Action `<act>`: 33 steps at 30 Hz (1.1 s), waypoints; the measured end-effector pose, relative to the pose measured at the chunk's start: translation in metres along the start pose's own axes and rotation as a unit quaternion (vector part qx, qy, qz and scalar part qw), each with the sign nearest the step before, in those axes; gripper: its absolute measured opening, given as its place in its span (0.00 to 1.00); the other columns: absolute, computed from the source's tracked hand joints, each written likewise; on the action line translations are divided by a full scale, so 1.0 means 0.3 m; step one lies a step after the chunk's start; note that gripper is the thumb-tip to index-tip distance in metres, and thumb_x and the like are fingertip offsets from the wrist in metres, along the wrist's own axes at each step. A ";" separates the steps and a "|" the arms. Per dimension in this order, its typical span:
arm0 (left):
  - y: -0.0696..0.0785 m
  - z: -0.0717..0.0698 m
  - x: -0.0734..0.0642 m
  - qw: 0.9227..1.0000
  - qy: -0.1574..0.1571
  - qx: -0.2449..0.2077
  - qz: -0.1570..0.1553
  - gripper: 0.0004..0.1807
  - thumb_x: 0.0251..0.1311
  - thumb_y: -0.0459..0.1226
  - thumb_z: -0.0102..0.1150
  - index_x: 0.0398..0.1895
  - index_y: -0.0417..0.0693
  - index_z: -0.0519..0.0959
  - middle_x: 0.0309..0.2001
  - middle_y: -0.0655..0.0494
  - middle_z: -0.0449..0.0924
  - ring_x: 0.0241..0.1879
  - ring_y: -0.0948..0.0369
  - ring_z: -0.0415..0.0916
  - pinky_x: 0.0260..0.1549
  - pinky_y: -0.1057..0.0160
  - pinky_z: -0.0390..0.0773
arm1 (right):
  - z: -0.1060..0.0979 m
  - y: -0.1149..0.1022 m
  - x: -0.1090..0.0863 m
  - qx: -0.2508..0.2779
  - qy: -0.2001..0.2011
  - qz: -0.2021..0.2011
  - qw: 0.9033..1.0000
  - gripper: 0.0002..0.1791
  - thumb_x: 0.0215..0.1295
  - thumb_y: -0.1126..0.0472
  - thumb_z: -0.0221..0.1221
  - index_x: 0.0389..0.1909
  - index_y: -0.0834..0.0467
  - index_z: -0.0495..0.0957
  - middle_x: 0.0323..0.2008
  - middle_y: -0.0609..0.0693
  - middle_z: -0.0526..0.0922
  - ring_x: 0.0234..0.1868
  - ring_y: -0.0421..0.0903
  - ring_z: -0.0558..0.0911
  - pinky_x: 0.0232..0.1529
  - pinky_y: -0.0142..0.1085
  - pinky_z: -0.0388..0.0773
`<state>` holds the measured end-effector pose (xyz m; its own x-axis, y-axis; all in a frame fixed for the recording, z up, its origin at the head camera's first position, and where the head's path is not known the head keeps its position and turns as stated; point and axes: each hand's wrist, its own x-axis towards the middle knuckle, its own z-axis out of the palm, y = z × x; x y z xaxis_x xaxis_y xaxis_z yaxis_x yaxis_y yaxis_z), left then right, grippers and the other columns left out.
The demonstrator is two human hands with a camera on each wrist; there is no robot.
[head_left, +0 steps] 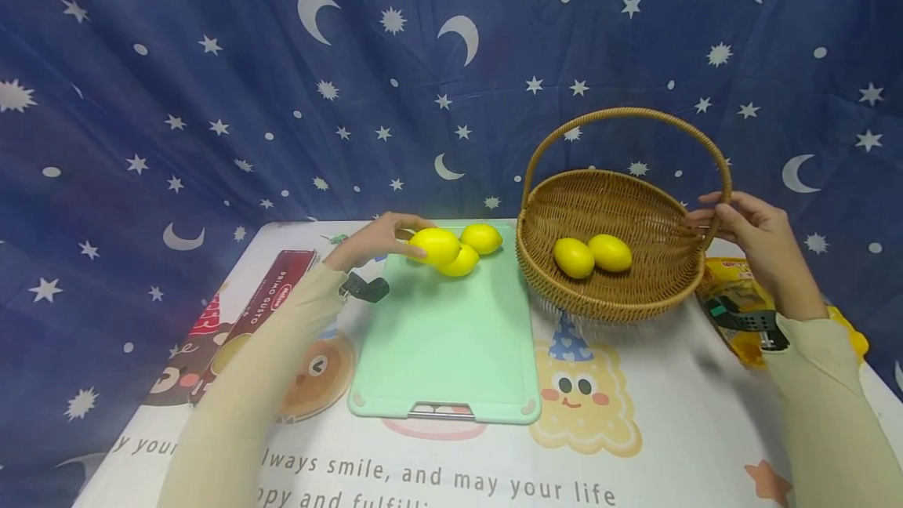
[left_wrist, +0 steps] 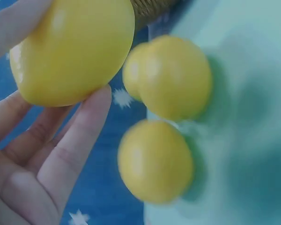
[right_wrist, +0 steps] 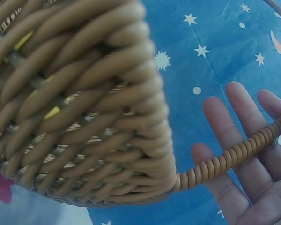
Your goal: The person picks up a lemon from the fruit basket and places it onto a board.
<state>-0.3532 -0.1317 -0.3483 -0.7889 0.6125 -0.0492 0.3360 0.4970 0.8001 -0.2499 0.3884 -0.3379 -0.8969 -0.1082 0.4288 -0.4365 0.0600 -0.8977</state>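
My left hand (head_left: pixel 384 240) holds a yellow lemon (head_left: pixel 433 246) between thumb and fingers over the far end of a mint-green cutting board (head_left: pixel 444 343). In the left wrist view this lemon (left_wrist: pixel 75 51) is raised beside several others, among them one lower lemon (left_wrist: pixel 155 161). On the board, a lemon (head_left: pixel 482 239) lies near the back edge and another (head_left: pixel 462 261) is partly covered by the held one. My right hand (head_left: pixel 758 237) grips the handle of a brown wicker basket (head_left: pixel 600 304), its fingers behind the wrapped handle (right_wrist: pixel 225 159). Two lemons (head_left: pixel 574 258) lie inside the basket, which leans towards me.
A dark red box (head_left: pixel 282 281) lies left of the board, partly behind my left sleeve. Under my right forearm is a yellow packet (head_left: pixel 734 281). A printed cloth (head_left: pixel 691 422) covers the table, and a blue moon-and-star curtain (head_left: pixel 395 100) hangs behind it.
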 end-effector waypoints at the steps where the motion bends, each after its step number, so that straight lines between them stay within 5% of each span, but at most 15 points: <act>1: -0.015 -0.001 -0.012 1.000 0.001 0.000 -0.001 0.29 0.52 0.39 0.66 0.60 0.47 0.73 0.60 0.48 0.73 0.60 0.48 0.70 0.58 0.48 0.72 | 0.000 0.000 0.001 0.000 0.000 -0.001 1.000 0.15 0.71 0.65 0.45 0.53 0.66 0.72 0.39 0.45 0.87 0.43 0.36 0.84 0.45 0.20 0.76; 10: -0.130 0.023 -0.080 0.999 0.030 -0.017 -0.023 0.28 0.52 0.37 0.67 0.59 0.44 0.74 0.60 0.46 0.74 0.61 0.48 0.69 0.62 0.46 0.67 | -0.004 -0.003 0.004 -0.008 0.008 0.016 1.000 0.16 0.71 0.63 0.46 0.54 0.66 0.72 0.39 0.45 0.87 0.43 0.36 0.84 0.45 0.20 0.75; 18: -0.210 0.056 -0.096 0.999 0.037 -0.015 -0.024 0.30 0.49 0.38 0.68 0.59 0.44 0.74 0.59 0.47 0.75 0.58 0.49 0.72 0.59 0.49 0.71 | 0.000 -0.005 0.004 -0.002 0.014 0.018 1.000 0.16 0.70 0.62 0.47 0.54 0.64 0.73 0.39 0.44 0.87 0.42 0.35 0.84 0.43 0.20 0.77; 33: -0.245 0.067 -0.081 0.999 0.007 -0.025 -0.020 0.32 0.48 0.37 0.70 0.60 0.47 0.72 0.62 0.47 0.72 0.63 0.49 0.66 0.64 0.46 0.64 | -0.001 0.001 0.005 0.011 0.011 0.007 1.000 0.15 0.70 0.65 0.47 0.53 0.65 0.73 0.39 0.45 0.87 0.42 0.36 0.85 0.43 0.21 0.78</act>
<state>-0.3484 -0.1707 -0.4179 -0.8084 0.5840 -0.0735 0.2783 0.4893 0.8265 -0.2514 0.3886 -0.3375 -0.9040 -0.0863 0.4188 -0.4231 0.0402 -0.9052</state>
